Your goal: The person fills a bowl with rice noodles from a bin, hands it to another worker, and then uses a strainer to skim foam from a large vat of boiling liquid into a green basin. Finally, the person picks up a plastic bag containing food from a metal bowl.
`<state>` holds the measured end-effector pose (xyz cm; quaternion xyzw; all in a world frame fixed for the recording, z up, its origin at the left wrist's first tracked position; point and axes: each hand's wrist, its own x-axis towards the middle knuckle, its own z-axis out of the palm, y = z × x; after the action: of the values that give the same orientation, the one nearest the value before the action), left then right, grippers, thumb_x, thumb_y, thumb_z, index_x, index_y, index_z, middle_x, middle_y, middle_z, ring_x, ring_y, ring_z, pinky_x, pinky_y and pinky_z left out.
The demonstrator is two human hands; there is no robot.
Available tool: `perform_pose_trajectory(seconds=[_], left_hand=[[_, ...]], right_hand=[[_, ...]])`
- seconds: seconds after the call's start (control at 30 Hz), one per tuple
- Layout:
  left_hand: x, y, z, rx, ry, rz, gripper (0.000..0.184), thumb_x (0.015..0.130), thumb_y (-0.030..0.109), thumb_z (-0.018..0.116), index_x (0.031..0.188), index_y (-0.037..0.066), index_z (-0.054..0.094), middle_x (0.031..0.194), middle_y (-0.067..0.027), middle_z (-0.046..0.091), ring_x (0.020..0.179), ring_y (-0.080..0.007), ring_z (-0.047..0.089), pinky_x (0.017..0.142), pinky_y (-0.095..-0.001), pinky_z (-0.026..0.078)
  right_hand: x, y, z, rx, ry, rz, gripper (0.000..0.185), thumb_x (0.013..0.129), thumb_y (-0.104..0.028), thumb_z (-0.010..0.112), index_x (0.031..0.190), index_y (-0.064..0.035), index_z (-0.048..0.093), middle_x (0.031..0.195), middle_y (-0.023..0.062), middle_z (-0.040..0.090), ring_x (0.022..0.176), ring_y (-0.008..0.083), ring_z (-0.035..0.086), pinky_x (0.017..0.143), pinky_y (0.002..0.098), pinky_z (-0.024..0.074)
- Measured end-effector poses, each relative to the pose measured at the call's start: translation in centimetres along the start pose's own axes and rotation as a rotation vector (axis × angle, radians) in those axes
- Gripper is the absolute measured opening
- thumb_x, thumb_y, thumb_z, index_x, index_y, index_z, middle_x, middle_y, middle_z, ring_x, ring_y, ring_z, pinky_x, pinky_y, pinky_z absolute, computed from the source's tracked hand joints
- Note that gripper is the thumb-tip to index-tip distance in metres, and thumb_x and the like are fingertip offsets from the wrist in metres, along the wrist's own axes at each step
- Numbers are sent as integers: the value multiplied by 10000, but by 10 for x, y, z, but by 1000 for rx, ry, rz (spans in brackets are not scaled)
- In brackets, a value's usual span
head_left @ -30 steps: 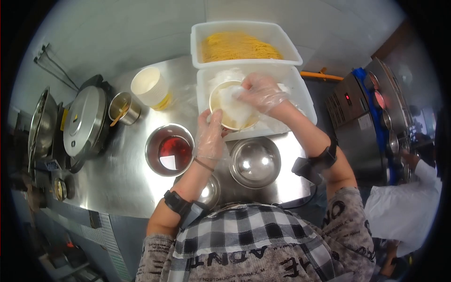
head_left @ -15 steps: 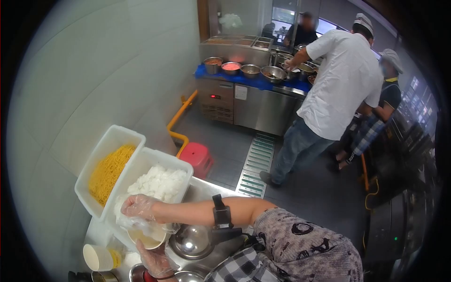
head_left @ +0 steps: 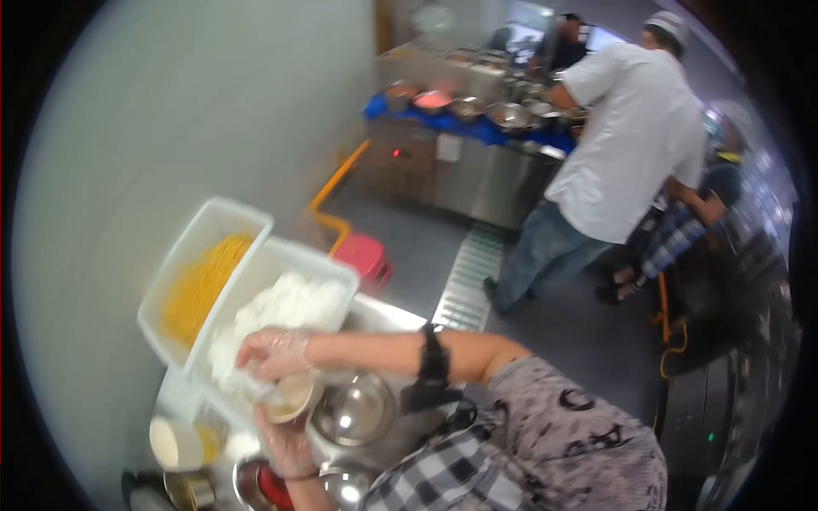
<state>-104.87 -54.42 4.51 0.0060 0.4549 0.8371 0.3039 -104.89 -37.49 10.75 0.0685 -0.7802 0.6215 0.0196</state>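
My left hand [head_left: 285, 443], in a clear plastic glove, grips a pale paper bowl [head_left: 296, 399] from below, beside the near edge of a white tub [head_left: 351, 277]. Above the bowl's left side is my gloved right hand [head_left: 277, 351], its fingers curled together. Something whitish and blurred hangs below these fingers at the bowl's rim; whether it is food or loose plastic I cannot tell. Clumpy white food [head_left: 285, 302], like rice noodles or rice, fills much of the tub. A second tub [head_left: 153, 319] on its left contains yellow noodles [head_left: 204, 294].
Stainless bowls [head_left: 358, 409] stand near my hands. A stack of paper bowls [head_left: 175, 443] lies at left. On the floor are a red stool [head_left: 365, 258] and a drain grate [head_left: 469, 277]. A white-shirted co-worker [head_left: 630, 128] stands at a counter [head_left: 477, 183] with several food bowls.
The view has shifted and blurred, so the tubs appear slightly higher. My right hand stays close above the paper bowl, and my left hand still holds it.
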Motion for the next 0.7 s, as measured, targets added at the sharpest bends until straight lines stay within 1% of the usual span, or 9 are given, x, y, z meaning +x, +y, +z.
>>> perform_pose_trajectory(seconds=[0.03,0.1,0.13,0.23,0.27,0.37,0.47,0.57,0.7], left_hand=[[2,4,-4,-48,25,-101,541,798,480,459,1170,90,405,1106,-94,495,969,-246,484,792,-409,404],[-1,5,-13,-54,121,-52,475,805,397,481,1146,72,417,1070,-97,514,930,-244,508,754,-403,431],[-3,5,-19,-39,149,-26,475,804,373,494,1156,65,408,1075,-99,517,912,-245,528,726,-393,452],[-21,12,-28,-138,139,29,456,838,306,459,1200,43,370,1145,-118,489,993,-260,523,735,-390,490],[-30,13,-26,-146,130,39,450,845,290,454,1205,35,364,1151,-119,485,1003,-260,520,737,-390,494],[-46,16,-33,-154,156,87,443,827,205,477,1204,20,334,1171,-122,431,1043,-259,472,841,-407,434],[-44,9,-48,-150,230,127,462,847,261,472,1213,7,348,1173,-128,466,1031,-264,501,799,-393,473],[-45,4,-53,-105,212,163,465,842,253,484,1210,2,350,1182,-128,458,1050,-264,488,828,-386,458],[-46,10,-46,-210,185,129,376,837,194,485,1159,34,379,1133,-98,451,1044,-215,465,864,-351,414]], right_hand=[[2,-1,-1,-388,-87,-151,269,775,-182,543,1013,-55,529,915,94,570,873,223,539,798,317,421],[-4,-11,-3,-469,-159,-96,305,788,-221,520,1033,-39,530,989,128,571,947,274,527,846,352,399],[-6,-9,-4,-301,-86,-144,313,798,-239,514,1036,-37,537,992,143,570,947,263,531,844,350,401],[2,-1,-27,-378,50,-133,253,815,-203,500,1018,-67,562,964,110,588,914,202,552,822,321,425],[-1,13,-48,-261,104,-88,241,816,-182,492,1012,-64,568,955,104,593,902,198,557,823,306,426],[14,59,-94,-977,214,282,322,732,-186,567,1031,-65,554,983,126,589,931,257,554,847,339,412],[11,75,-86,-1103,-171,535,376,701,-216,580,1039,-54,548,992,135,583,940,276,547,834,351,413],[15,56,-63,-1107,-222,606,431,670,-246,594,1047,-43,541,1002,145,578,949,295,540,820,363,414],[35,167,-86,-1295,-205,621,452,657,-237,605,1065,-58,529,1023,134,570,949,292,539,799,361,427]])
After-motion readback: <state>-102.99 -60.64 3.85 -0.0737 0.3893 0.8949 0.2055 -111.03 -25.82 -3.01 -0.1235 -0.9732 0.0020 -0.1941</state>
